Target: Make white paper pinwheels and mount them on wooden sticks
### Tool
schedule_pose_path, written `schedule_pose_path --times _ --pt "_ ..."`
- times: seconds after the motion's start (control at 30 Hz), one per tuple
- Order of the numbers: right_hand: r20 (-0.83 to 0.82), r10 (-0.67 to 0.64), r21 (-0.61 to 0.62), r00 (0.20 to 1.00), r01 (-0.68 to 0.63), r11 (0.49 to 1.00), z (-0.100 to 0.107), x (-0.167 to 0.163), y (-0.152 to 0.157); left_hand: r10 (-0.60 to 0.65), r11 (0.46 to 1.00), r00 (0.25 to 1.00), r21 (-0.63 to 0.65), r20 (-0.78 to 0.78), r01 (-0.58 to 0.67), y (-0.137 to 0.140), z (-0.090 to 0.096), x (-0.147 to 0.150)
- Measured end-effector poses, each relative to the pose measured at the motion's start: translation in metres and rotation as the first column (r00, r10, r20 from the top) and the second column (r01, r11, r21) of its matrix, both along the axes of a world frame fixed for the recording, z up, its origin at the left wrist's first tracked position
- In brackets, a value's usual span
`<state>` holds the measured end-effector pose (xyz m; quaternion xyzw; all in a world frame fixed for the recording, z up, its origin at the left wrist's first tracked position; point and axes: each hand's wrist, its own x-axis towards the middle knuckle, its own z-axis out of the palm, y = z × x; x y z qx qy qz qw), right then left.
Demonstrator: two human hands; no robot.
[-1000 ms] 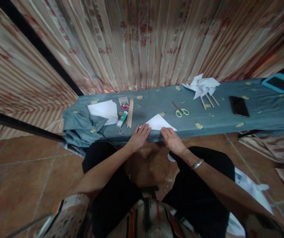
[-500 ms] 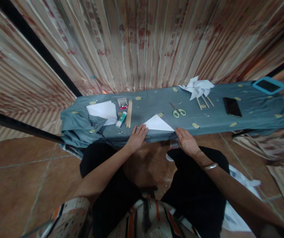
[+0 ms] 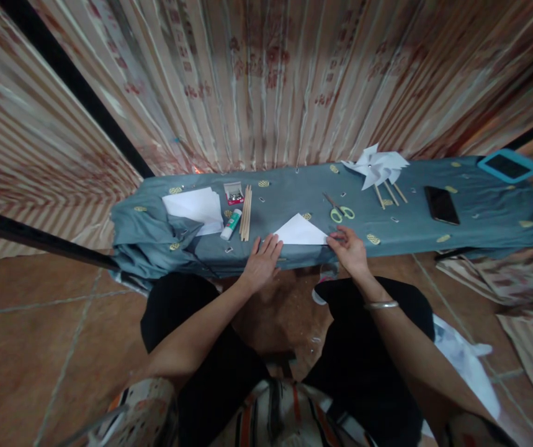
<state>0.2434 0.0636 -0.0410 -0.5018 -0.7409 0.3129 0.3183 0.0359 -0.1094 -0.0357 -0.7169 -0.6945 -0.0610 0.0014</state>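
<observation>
A white sheet of paper folded into a triangle (image 3: 301, 231) lies near the front edge of the cloth-covered table, its long side toward me. My left hand (image 3: 262, 261) rests with fingers spread on its left corner. At the right corner, my right hand (image 3: 349, 249) pinches the paper between thumb and fingers. Just beyond the paper, to the right, lie scissors (image 3: 339, 212) with pale green handles. Left of my left hand are a bundle of wooden sticks (image 3: 246, 214) and a glue stick (image 3: 231, 225).
A stack of white paper (image 3: 196, 208) and a small box of pins (image 3: 234, 194) sit on the left. Toward the right are paper pinwheels (image 3: 378, 166) on sticks, a black phone (image 3: 442, 205) and a blue-framed tablet (image 3: 509, 166). A striped curtain (image 3: 266, 87) hangs behind.
My right hand has gone from lying with fingers extended at the right corner to pinching it, its wrist raised. My left hand stays on the left corner. The view has shifted slightly.
</observation>
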Motion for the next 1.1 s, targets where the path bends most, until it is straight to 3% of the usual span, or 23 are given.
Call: schedule_pose_path --times 0.13,0.23,0.33,0.43,0.5,0.6,0.73,0.83,1.1 --pt "-0.015 0.040 0.018 0.999 -0.040 0.999 -0.002 -0.013 0.020 0.018 0.999 1.000 -0.035 0.014 -0.018 0.000 0.003 0.003" --pt "0.145 0.048 0.222 0.988 -0.079 0.972 0.004 -0.016 0.015 0.023 0.999 0.999 -0.046 0.022 -0.022 0.001 0.008 0.005" --pt "0.335 0.090 0.480 0.938 -0.252 0.840 0.012 -0.021 -0.012 0.024 0.999 0.999 -0.038 0.040 -0.022 0.001 0.010 0.007" --pt "0.439 0.244 0.516 0.865 -0.465 0.720 0.013 -0.036 -0.047 0.026 0.999 0.998 -0.034 0.052 -0.024 0.001 0.009 0.007" --pt "0.474 0.297 0.506 0.829 -0.532 0.678 0.010 -0.049 -0.066 0.029 0.999 0.998 -0.029 0.052 -0.027 0.001 0.008 0.008" --pt "0.509 0.332 0.462 0.794 -0.577 0.674 0.005 -0.062 -0.078 0.029 0.999 0.999 -0.040 0.044 -0.027 0.002 0.007 0.007" --pt "0.553 0.350 0.427 0.756 -0.618 0.660 -0.001 -0.057 -0.074 0.023 0.999 0.999 -0.039 0.036 -0.022 0.002 0.005 0.006" --pt "0.580 0.336 0.436 0.742 -0.631 0.642 -0.006 -0.038 -0.061 0.012 1.000 1.000 -0.023 0.026 -0.011 0.002 0.004 0.004" --pt "0.623 0.202 0.478 0.756 -0.572 0.667 -0.012 0.023 -0.032 0.020 0.999 1.000 -0.032 -0.008 -0.021 0.003 0.000 0.004"
